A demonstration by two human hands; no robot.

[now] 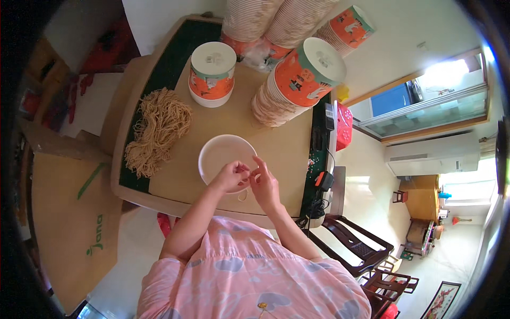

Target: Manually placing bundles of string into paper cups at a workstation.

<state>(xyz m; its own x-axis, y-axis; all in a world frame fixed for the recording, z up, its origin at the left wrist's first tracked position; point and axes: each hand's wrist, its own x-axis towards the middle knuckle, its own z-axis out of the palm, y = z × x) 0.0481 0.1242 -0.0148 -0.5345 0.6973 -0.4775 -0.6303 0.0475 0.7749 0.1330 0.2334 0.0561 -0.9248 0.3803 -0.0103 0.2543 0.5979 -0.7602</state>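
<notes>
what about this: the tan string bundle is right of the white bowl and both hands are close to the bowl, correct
The side is wrong: the head view shows the tan string bundle to the left of the white bowl; the left hand and right hand are close to the bowl.

The upper garment [249,290] is pink with rounded grey-lavender patches [230,264] and paler markings. Its short sleeves [158,282] are loose. A gathered seam [255,256] and a small yellow detail [262,306] mark the front. The left hand [231,176] and right hand [265,187] are bare.
</notes>
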